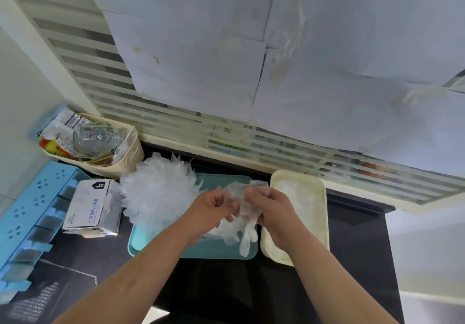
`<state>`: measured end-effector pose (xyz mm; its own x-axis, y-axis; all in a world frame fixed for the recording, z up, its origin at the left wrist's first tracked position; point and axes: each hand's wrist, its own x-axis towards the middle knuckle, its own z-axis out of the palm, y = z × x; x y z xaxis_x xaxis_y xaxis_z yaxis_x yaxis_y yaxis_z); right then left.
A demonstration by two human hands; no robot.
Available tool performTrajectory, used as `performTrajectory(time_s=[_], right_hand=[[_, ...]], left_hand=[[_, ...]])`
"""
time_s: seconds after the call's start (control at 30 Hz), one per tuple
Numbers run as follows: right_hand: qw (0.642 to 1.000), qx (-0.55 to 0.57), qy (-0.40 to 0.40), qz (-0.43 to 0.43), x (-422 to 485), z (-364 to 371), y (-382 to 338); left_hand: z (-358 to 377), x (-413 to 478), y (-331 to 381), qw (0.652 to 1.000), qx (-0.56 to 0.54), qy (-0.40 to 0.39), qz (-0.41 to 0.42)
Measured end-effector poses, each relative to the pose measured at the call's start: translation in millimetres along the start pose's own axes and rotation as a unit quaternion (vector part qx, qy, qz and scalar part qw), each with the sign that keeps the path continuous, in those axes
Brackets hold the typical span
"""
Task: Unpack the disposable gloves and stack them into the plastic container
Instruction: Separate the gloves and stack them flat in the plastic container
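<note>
The gloves (158, 193) are seen as thin, crinkled, translucent plastic film. The tray (214, 250) and container (297, 172) are formed of smooth matt plastic, while the box (85, 203) is made of printed cardboard.

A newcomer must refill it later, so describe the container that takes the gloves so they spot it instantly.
Start at the dark counter under the striped glass. Right of the teal tray lies a cream container, by the right hand. Unlike the cream basket at far left, crammed with packets and a glass, it is shallow and holds only clear gloves.
</note>
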<state>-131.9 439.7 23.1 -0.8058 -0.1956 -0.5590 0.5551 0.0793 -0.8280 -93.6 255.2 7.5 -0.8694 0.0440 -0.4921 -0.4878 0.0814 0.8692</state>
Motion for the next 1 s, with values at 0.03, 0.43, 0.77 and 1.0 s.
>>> performTrajectory(time_s=[0.03, 0.43, 0.77, 1.0], right_hand=[[1.0, 0.001, 0.024, -0.008, 0, 0, 1], [1.0, 0.023, 0.004, -0.007, -1, -20, 9], [0.997, -0.032, -0.066, -0.018, -5, -29, 0], [0.985, -0.091, -0.147, -0.024, -17, -19, -18]], left_hand=[[2, 0, -3, 1.0, -0.014, -0.008, -0.004], [-1, 7, 10, 0.994, -0.096, -0.002, -0.043], [-20, 0, 42, 0.997, -0.011, 0.04, 0.065], [-10, 2, 41, 0.995, 0.015, 0.049, 0.091]])
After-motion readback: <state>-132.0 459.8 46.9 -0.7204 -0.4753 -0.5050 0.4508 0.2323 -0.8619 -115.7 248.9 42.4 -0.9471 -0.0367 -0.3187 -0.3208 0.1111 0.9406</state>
